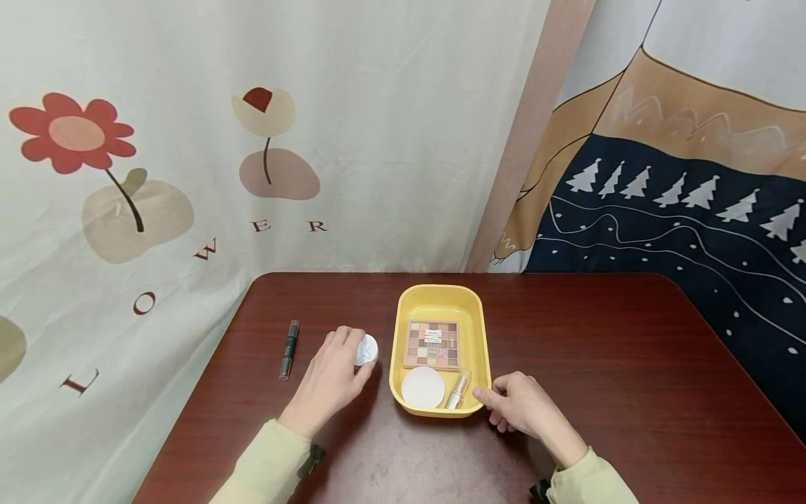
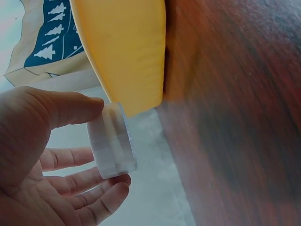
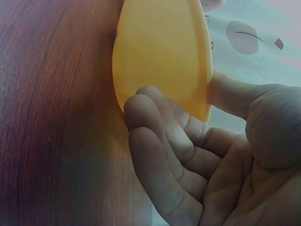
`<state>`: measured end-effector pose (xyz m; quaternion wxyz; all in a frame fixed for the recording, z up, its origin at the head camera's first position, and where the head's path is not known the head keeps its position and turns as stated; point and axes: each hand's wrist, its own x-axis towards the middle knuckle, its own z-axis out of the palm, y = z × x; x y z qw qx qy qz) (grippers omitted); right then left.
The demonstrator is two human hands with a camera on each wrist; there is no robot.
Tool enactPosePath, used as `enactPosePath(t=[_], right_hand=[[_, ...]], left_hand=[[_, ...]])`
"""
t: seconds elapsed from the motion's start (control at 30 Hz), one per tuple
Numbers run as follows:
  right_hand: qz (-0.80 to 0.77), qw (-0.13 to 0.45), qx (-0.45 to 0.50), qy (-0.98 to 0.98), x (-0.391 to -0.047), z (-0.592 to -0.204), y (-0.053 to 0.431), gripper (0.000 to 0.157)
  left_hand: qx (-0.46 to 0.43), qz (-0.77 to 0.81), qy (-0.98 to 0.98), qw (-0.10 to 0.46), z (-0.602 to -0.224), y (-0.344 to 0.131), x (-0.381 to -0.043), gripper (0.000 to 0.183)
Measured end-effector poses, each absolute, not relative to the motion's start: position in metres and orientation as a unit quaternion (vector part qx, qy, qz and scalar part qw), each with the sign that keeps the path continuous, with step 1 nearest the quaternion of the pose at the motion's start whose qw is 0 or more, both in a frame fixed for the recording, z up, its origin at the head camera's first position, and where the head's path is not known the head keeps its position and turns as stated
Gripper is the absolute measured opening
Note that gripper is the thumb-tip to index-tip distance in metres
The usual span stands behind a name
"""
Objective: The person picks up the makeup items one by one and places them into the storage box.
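My left hand (image 1: 332,374) pinches a small round cosmetic jar (image 1: 366,350) with a pale marbled top, left of the yellow tray (image 1: 395,343). In the left wrist view, the jar (image 2: 113,141) shows clear, whitish sides between thumb and fingertips, raised off the table. My right hand (image 1: 519,406) grips the tray's near right corner, thumb over the rim and fingers curled against the outer wall. Inside the tray lie an eyeshadow palette (image 1: 432,345), a round white compact (image 1: 422,388) and a lipstick-like tube (image 1: 458,390) with a clear cap.
A dark double-ended makeup pen (image 1: 289,350) lies on the reddish-brown table (image 1: 598,336), left of my left hand. Behind the table hang a white curtain (image 1: 390,140) with flower prints and a dark fabric (image 1: 693,224) with tree prints.
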<state>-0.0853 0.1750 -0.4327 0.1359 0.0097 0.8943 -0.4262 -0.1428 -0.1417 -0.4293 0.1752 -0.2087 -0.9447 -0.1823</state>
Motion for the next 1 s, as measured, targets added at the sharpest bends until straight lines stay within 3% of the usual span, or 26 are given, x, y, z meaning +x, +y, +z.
enactPosePath(t=[1.0], right_hand=[[-0.433, 0.140, 0.009, 0.890, -0.085, -0.434, 0.177, 0.037]], left_hand=[[-0.251, -0.181, -0.931, 0.194, -0.424, -0.125, -0.139, 0.037]])
